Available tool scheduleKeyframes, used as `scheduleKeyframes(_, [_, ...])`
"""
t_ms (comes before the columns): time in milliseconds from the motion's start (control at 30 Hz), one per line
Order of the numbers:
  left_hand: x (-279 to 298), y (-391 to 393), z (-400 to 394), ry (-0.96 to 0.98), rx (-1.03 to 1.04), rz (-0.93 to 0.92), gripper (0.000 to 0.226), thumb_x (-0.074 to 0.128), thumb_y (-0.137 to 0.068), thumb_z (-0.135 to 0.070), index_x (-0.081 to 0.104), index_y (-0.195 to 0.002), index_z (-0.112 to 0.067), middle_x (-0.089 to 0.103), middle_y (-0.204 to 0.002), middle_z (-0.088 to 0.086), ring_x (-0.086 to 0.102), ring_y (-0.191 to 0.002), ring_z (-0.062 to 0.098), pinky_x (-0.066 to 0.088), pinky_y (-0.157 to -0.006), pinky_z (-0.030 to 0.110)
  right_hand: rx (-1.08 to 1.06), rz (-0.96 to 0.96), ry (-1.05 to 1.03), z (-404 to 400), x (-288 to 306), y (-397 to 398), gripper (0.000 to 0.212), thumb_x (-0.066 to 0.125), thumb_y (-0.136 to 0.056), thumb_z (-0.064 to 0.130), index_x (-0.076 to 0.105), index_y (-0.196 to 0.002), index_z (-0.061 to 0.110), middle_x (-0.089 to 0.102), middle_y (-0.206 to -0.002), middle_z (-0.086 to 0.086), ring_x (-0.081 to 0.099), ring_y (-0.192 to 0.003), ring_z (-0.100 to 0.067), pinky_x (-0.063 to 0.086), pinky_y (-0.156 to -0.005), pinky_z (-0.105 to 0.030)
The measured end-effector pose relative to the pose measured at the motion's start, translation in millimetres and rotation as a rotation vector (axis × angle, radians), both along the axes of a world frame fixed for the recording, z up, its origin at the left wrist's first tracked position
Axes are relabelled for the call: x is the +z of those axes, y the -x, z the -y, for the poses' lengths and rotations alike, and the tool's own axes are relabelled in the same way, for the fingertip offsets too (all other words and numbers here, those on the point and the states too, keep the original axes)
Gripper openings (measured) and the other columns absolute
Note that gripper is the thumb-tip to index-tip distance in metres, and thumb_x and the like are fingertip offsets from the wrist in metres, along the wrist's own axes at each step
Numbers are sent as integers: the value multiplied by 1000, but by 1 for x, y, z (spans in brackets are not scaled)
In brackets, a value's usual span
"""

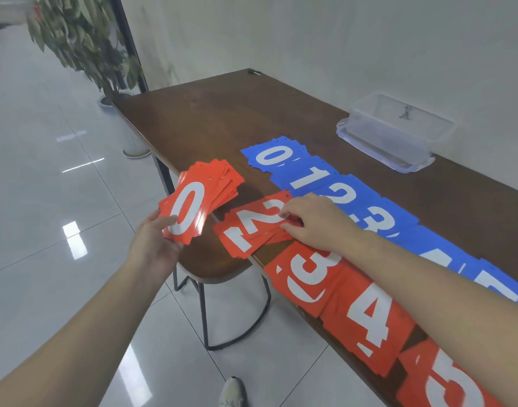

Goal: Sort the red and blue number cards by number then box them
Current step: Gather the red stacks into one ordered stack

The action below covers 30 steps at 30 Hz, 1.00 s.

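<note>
Left hand (155,239): a fanned stack of red cards (202,201) is gripped at its near corner, thumb on top and fingers beneath; the stack is held off the table edge, above the stool.
Top card of held stack: a large white "0" is printed on flat, glossy orange-red plastic; small punched holes are seen along the far edges of the cards behind it.
Right hand (313,221): fingers are curled down onto the red "2" pile (251,227), with the fingertips pinching at the cards' edges; the pile is spread loosely and overhangs the table's near edge.
Red row: piles marked "3" (304,277), "4" (366,321) and a partly cropped "5" (445,380) are laid along the near edge, each thin, square and notched at the rim.
Blue row (325,180): overlapping blue cards with white numerals "0", "1", "2", "3", then partly hidden "4" and "5", are laid in a diagonal line just beyond the red row.
Box (398,127): a clear, rectangular plastic container with rounded corners is set on its lid by the wall, well apart from the cards; a small mark on it cannot be read.
Table (222,113): a dark brown, wood-grained top with a smooth sheen is seen.
Stool (216,268): a rounded brown seat is carried on thin black metal legs.
Floor (61,201): glossy pale tiles reflect the lights.
</note>
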State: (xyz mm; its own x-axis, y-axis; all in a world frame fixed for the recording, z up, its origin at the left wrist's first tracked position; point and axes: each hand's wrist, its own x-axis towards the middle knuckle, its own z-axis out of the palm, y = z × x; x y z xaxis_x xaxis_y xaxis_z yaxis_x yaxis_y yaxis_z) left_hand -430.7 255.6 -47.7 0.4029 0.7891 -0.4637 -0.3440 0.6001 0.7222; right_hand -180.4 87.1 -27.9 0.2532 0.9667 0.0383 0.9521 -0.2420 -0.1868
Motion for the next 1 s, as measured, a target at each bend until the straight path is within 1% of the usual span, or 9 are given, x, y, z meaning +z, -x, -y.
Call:
scheduleKeyframes(100, [-1,-7,20,6,-53,-36,40,58,-93,3,57,-127,-17,68,-120,10,72,-106,29,57,-93,43,54,30,-27,-2,-5,13,37,55,-99,46,63,-130,30,62,-131,13,51,-120,-13,38,-106,-39])
scheduleKeyframes(267, [-4,-10,42,-53,39,-149,54,65,-91,1,48,-138,-18,63,-126,8,70,-104,28,63,-71,39,73,30,-53,-1,-9,23,35,52,-99,41,66,-128,27,63,-132,9,57,-122,-15,39,-108,-42])
scheduleKeyframes(433, [-2,-12,59,-68,16,-224,31,63,-93,2,59,-115,-20,67,-103,2,70,-88,23,58,-54,30,7,-92,-49,4,-7,29,35,58,-98,41,58,-128,24,66,-120,5,61,-110,-18,49,-94,-36])
scheduleKeyframes(500, [0,-15,63,-52,1,-234,30,62,-93,1,58,-115,-20,66,-100,1,69,-87,24,59,-58,33,-41,-204,-72,6,-7,32,34,63,-96,40,44,-120,26,64,-112,1,64,-100,-19,54,-86,-36])
scheduleKeyframes(567, [2,-17,65,-34,-17,-220,34,59,-95,1,56,-122,-20,65,-104,3,69,-92,27,61,-67,40,-54,-281,-96,9,-9,34,40,66,-95,37,34,-117,28,61,-120,-1,64,-105,-20,56,-89,-39])
scheduleKeyframes(667, [7,-18,68,-10,-50,-193,35,58,-95,3,54,-123,-19,64,-109,7,67,-100,31,60,-83,49,-41,-381,-122,12,-10,37,52,69,-94,31,33,-130,30,51,-140,0,56,-126,-19,52,-102,-43])
scheduleKeyframes(767, [9,-16,70,-34,-76,-201,30,56,-96,5,56,-117,-17,64,-105,6,67,-101,31,60,-84,49,-47,-444,-155,19,-4,35,65,68,-94,27,31,-147,30,45,-149,1,47,-136,-17,46,-109,-42])
scheduleKeyframes(867, [11,-11,72,-48,-63,-184,25,55,-96,5,59,-105,-18,66,-105,7,68,-102,32,58,-90,52,-75,-374,-247,37,9,24,48,63,-97,27,46,-141,26,53,-143,7,49,-130,-10,44,-104,-32])
scheduleKeyframes(1000, [17,-4,82,-30,-69,-116,24,51,-96,6,59,-96,-17,67,-99,8,70,-96,29,62,-76,42,-38,-247,-77,76,21,5,15,59,-99,32,66,-113,33,63,-116,17,55,-99,2,46,-90,-26])
